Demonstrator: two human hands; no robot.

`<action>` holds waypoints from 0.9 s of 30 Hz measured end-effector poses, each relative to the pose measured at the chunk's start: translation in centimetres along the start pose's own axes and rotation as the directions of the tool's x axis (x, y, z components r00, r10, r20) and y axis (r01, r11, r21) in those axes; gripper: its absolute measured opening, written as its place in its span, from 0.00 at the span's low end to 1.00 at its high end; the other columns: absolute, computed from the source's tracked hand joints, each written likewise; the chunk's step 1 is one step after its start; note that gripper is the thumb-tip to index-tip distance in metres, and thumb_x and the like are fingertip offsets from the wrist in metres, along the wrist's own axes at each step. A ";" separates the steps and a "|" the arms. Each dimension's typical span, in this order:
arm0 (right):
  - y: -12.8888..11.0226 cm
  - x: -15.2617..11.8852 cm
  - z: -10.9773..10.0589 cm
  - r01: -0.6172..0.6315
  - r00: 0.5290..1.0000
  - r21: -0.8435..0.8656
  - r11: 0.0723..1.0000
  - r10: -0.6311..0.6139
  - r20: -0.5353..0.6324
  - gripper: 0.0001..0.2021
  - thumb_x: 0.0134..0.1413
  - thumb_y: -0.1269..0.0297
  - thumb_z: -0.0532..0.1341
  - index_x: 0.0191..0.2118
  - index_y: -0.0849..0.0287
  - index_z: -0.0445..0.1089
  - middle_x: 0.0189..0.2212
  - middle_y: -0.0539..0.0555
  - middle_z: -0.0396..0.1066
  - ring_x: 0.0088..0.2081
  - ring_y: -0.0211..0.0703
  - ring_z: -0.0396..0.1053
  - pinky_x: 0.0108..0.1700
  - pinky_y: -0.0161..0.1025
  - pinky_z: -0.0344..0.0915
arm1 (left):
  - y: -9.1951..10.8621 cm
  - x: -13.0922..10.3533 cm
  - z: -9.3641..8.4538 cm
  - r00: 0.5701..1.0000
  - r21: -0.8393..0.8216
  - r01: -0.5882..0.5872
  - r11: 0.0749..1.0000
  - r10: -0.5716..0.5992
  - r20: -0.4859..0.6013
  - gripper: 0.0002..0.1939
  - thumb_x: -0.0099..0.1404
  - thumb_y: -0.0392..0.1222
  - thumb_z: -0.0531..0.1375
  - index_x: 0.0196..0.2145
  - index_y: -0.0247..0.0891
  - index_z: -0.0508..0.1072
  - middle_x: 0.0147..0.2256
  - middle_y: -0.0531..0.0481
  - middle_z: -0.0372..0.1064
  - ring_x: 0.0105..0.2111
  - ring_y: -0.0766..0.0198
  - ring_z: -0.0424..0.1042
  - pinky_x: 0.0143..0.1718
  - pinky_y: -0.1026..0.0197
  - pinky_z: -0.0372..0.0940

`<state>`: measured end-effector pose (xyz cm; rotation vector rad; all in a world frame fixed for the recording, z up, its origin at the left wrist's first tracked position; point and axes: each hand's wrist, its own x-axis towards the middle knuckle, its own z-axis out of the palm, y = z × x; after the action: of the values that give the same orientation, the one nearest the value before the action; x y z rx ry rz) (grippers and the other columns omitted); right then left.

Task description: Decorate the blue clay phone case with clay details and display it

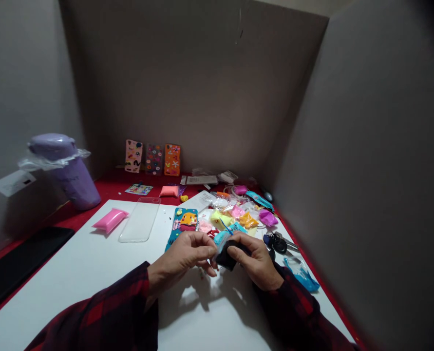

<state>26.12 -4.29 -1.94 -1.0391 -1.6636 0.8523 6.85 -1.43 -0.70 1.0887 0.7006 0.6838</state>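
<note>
A small clear plastic packet of what looks like black modelling clay [227,255] is held above the white board [129,302]. My right hand [256,258] is closed around its dark, full end, thumb on top. At the clear end, the fingertips of my left hand [187,253] pinch the plastic edge. Just beyond my hands lies a teal phone case [183,222] decorated with an orange figure; my left hand hides its lower part. Beside it spreads a pile of coloured clay packets, among them a yellow one [220,219] and an orange one [248,220].
A clear phone case [140,222] and a pink packet [110,220] lie to the left. A purple bottle [68,175] stands at the far left. Three decorated cases, one orange [172,159], lean against the back wall. Scissors [280,242] and blue plastic [302,277] lie right.
</note>
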 end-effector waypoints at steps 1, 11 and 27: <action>0.0 0.0 0.0 0.005 1.000 -0.029 1.000 -0.005 -0.014 0.10 0.54 0.59 0.60 0.27 0.59 0.68 0.24 0.50 0.64 0.27 0.37 0.61 0.31 0.35 0.60 | 0.0 0.0 -0.1 1.000 0.022 -0.009 1.000 0.009 -0.007 0.11 0.53 0.42 0.66 0.27 0.32 0.70 0.22 0.49 0.71 0.21 0.63 0.72 0.26 0.62 0.67; 0.0 0.0 0.0 0.005 1.000 -0.054 0.999 -0.005 -0.005 0.10 0.54 0.59 0.60 0.27 0.59 0.69 0.24 0.49 0.65 0.27 0.37 0.61 0.30 0.34 0.59 | 0.2 -0.1 -0.2 0.998 0.078 -0.029 0.997 0.025 0.056 0.12 0.54 0.44 0.66 0.26 0.31 0.71 0.21 0.49 0.69 0.20 0.66 0.69 0.22 0.63 0.67; 0.3 0.0 -0.1 -0.042 0.998 0.041 0.998 0.044 -0.049 0.11 0.54 0.57 0.60 0.27 0.60 0.67 0.23 0.48 0.62 0.25 0.35 0.58 0.29 0.34 0.58 | 0.5 -0.5 0.1 0.996 -0.022 -0.012 1.000 0.014 0.084 0.09 0.55 0.41 0.65 0.28 0.30 0.74 0.25 0.47 0.69 0.25 0.63 0.72 0.23 0.64 0.68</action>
<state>26.28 -4.15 -2.13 -1.0644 -1.5811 0.8771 6.57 -1.79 -0.14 1.0969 0.6133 0.6514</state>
